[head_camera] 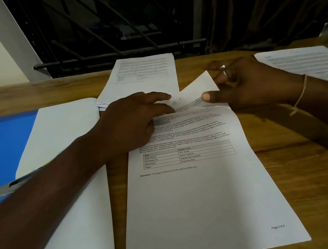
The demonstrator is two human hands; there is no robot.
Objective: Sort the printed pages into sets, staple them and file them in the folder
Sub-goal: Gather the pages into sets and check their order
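Printed pages (203,194) lie on the wooden table (308,176) just beside the open blue folder (0,151): white sheets, black text, a small grid, "Page 2 of 6"; left hand (130,125) presses flat on them, right hand (245,84) pinches the folded-back top edge

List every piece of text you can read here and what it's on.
"Page 2 of 6": bottom right corner of the front sheet.
"Disclaimer: This page is fictional and not valid for official use.": same sheet, under its table.
"Department", "Sample Administration": table row.
"Status", "Illustrative Only": last table row.
Paragraphs above the table: mostly too small.
Print on the far stack and the right-hand sheet: too blurred to read.
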